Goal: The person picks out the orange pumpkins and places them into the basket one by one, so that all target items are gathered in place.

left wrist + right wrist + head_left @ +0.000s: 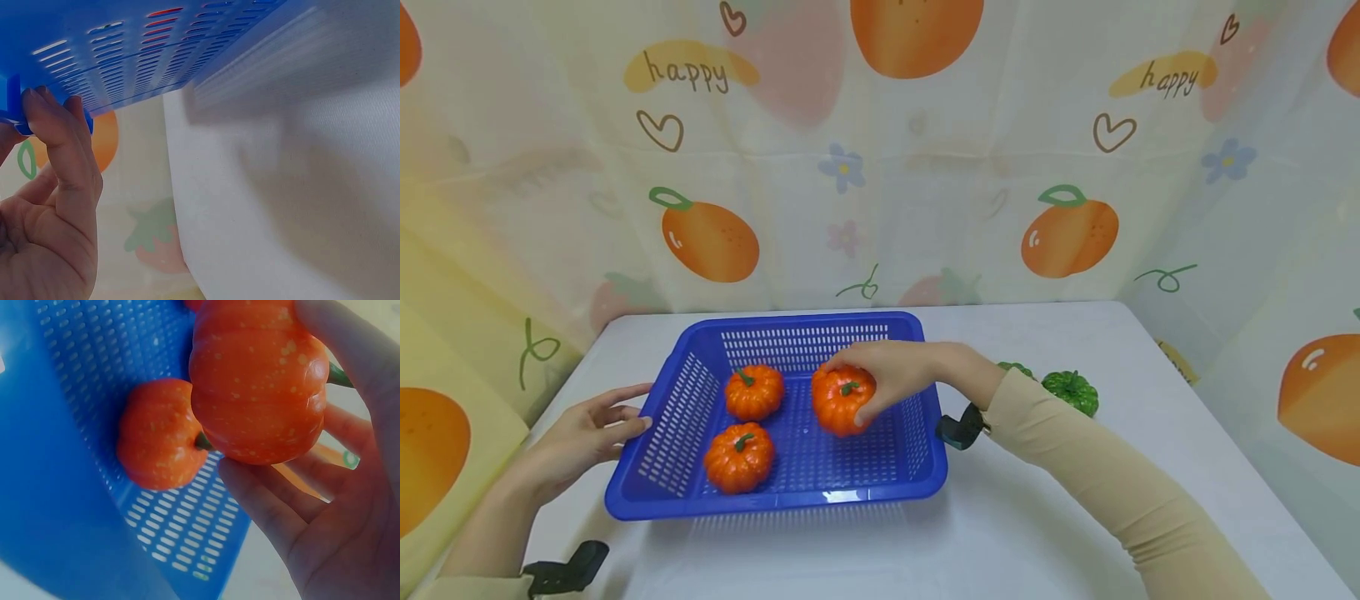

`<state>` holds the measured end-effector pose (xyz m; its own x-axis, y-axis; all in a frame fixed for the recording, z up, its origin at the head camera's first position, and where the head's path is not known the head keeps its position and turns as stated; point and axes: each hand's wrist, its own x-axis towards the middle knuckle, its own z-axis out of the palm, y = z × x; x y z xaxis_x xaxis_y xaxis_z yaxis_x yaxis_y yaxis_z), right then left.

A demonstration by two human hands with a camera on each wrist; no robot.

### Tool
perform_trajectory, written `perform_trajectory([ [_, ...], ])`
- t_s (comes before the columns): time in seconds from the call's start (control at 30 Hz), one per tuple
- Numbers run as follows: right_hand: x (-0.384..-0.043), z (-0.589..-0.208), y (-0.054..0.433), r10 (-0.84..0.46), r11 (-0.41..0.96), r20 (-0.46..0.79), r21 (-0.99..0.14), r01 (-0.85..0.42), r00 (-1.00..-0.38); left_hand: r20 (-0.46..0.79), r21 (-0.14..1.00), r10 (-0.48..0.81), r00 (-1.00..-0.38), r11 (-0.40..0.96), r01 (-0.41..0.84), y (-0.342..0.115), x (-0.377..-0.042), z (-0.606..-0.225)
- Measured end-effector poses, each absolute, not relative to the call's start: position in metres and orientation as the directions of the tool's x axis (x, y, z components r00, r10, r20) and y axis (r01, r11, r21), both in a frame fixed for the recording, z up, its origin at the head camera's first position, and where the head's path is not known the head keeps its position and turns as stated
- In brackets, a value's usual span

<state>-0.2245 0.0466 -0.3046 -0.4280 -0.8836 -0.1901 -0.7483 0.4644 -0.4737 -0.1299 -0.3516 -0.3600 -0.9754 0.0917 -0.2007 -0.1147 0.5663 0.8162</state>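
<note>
A blue plastic basket (775, 502) with slotted sides stands on the white table. My left hand (583, 437) holds its left rim, thumb on top; the left wrist view shows the fingers (59, 144) bent up against the rim from outside. Inside the basket, my right hand (898, 371) grips a small orange pumpkin (842, 402) between thumb and fingers. In the right wrist view this pumpkin (259, 381) is close up, its green stem toward the palm. Two more orange pumpkins, one farther back (755, 392) and one nearer (740, 458), lie in the basket's left half.
Right of the basket, a green pumpkin (1071, 392) sits on the white table (1045, 533). Another green one (1015, 367) is partly hidden behind my right forearm. A fruit-printed curtain (880, 208) hangs behind the table and along the sides.
</note>
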Motion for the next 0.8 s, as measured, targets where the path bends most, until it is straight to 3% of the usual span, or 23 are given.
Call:
perform_trajectory([
  [0.8,-0.228,-0.319,0.025,-0.863,0.497,-0.338,-0.429,-0.755,-0.376,-0.198,0.817,0.087,-0.976,0.565,-0.116,-0.351,-0.129,-0.360],
])
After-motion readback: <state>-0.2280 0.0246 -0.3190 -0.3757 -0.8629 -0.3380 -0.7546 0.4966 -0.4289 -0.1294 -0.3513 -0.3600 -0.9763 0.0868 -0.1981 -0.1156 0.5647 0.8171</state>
